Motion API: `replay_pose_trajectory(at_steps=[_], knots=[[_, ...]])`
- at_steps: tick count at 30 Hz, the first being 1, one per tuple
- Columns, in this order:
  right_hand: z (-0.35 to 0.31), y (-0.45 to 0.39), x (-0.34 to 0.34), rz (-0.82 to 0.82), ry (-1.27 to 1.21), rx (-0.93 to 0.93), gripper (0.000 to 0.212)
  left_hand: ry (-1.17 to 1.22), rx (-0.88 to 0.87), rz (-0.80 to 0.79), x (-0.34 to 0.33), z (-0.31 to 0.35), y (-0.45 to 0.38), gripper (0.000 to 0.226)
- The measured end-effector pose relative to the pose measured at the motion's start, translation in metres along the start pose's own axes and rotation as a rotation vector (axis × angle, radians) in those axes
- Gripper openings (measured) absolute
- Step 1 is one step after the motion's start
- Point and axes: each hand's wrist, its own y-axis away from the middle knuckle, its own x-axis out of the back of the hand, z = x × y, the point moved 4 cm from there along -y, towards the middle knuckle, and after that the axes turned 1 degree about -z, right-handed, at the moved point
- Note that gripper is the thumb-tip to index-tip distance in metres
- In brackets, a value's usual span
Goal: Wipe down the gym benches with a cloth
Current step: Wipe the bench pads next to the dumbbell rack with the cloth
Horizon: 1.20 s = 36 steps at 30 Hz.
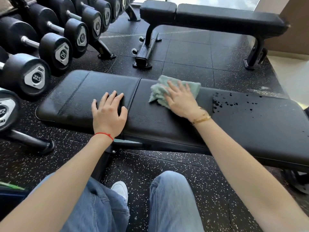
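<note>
Speckled black rubber floor tiles [184,52] carry a padded, stitched black bench [150,124]. A crumpled pale-green terry cloth [158,92] lies near the bench's far edge, mid-length, under the flat, spread right hand [181,99]. The left hand [108,113] presses open-fingered beside the seam. Dark droplets [230,102] speckle the right end.
</note>
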Motion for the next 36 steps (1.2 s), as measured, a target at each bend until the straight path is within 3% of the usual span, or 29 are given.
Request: replay_pose_trajectory(at_steps=[5,9,13,16,19,24,26,32,36], knots=[[-0.043,0.088,-0.014,0.007,-0.038,0.356,0.05,-0.009,-0.017,-0.011,-0.001,-0.002,0.0,0.056],[-0.017,0.089,-0.009,0.026,-0.074,0.286,0.048,-0.005,-0.05,-0.058,-0.002,-0.004,-0.002,0.051],[-0.014,0.014,-0.004,0.008,-0.057,0.142,0.05,0.021,-0.036,-0.074,0.004,-0.02,-0.01,0.05],[-0.048,-0.036,-0.008,-0.014,-0.032,0.112,0.05,-0.026,0.016,-0.082,0.011,-0.043,-0.017,0.048],[-0.079,-0.035,-0.013,0.003,-0.033,0.2,0.051,-0.059,0.028,-0.1,0.015,-0.059,-0.022,0.048],[-0.083,0.045,-0.023,0.011,-0.072,0.53,0.05,-0.051,0.047,-0.101,0.012,-0.071,-0.024,0.048],[-0.071,0.038,-0.021,-0.017,-0.084,0.512,0.051,-0.059,0.039,-0.092,0.01,-0.07,-0.023,0.049],[-0.084,-0.061,-0.006,-0.041,-0.044,0.181,0.049,-0.073,0.044,-0.052,0.01,-0.067,-0.021,0.048],[-0.115,-0.017,-0.016,-0.002,-0.047,0.393,0.05,-0.08,0.05,-0.054,0.009,-0.067,-0.021,0.048]])
